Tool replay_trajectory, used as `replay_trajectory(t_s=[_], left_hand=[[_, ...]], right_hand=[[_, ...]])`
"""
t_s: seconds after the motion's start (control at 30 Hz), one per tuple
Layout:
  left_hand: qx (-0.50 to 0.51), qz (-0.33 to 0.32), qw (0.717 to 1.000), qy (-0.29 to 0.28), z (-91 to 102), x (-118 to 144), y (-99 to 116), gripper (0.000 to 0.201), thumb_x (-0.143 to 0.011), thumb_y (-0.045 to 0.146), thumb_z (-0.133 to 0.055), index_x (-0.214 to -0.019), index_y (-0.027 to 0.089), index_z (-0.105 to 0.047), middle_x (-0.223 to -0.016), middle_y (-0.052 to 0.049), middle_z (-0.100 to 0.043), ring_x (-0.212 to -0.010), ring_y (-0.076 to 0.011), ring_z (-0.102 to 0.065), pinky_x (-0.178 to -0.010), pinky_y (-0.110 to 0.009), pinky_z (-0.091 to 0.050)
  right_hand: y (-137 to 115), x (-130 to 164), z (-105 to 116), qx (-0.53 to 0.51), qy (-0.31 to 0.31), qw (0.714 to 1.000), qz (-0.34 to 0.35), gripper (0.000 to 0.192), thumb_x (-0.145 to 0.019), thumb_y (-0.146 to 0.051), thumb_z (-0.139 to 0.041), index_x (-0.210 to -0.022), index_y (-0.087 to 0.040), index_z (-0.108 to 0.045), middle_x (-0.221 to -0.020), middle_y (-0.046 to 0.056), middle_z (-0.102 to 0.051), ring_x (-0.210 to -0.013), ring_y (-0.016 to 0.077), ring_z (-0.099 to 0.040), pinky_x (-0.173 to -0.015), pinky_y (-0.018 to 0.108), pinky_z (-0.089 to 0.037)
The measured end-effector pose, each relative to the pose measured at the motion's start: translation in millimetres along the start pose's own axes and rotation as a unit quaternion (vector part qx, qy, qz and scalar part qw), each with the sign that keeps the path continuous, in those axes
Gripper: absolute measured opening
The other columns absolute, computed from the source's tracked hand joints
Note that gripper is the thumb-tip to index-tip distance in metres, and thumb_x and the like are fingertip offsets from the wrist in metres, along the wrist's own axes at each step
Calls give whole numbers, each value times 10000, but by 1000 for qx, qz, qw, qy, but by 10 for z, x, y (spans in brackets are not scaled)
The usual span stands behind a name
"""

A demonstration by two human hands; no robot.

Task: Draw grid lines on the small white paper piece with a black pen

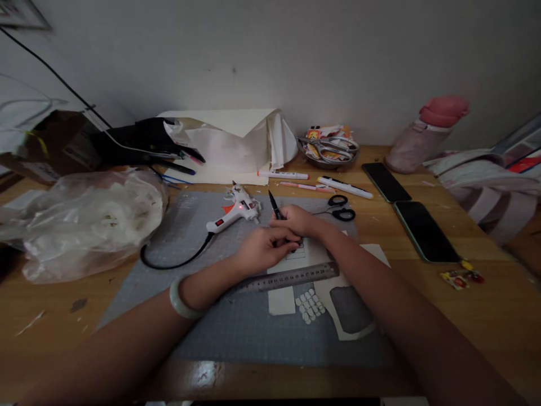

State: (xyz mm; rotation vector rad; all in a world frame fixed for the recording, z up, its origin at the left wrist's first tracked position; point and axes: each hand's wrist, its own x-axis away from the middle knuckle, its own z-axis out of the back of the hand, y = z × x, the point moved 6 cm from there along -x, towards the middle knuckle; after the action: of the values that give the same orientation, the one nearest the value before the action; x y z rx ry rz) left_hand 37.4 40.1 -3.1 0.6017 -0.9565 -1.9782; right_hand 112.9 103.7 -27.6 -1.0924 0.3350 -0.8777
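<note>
My right hand (298, 220) is closed round a black pen (275, 205) that points up and to the left. Close against it, my left hand (266, 248) has its fingers curled together over a small dark thing I cannot make out. Under both hands lies white card (310, 256) with ruled lines, partly hidden. A steel ruler (291, 277) rests across the card. Nearer me are a small card piece (282, 301), a group of small white rounded pieces (310, 306) and a card with a large cut-out (344, 332).
A white glue gun (236, 211) with a lit red light lies left on the grey cutting mat (186, 327). Black-handled scissors (343, 214) are right. Around stand a plastic bag (97, 220), markers (344, 186), a filled bowl (327, 163), two phones (426, 231) and a bottle (416, 146).
</note>
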Motion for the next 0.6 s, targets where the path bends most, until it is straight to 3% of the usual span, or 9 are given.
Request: replay_trajectory(t_s=[0.4, 0.6], left_hand=[[12, -37, 999, 8, -2, -8, 2, 126, -855, 203, -620, -930, 191, -720, -962, -18, -762, -827, -136, -684, -763, -227, -512], [0, -53, 998, 17, 7, -6, 16, 124, -858, 212, -620, -927, 198, -722, -932, -14, -765, -790, -134, -686, -729, -223, -516]], right_hand=[[-25, -6, -26, 51, -24, 998, 26, 265, -771, -376, -497, -613, -166, -523, -601, -23, -536, -610, 126, -456, -565, 237, -341], [-61, 0, -30, 77, -27, 995, 48, 235, -782, -324, -499, -614, -163, -527, -593, -27, -541, -614, 122, -462, -585, 231, -351]])
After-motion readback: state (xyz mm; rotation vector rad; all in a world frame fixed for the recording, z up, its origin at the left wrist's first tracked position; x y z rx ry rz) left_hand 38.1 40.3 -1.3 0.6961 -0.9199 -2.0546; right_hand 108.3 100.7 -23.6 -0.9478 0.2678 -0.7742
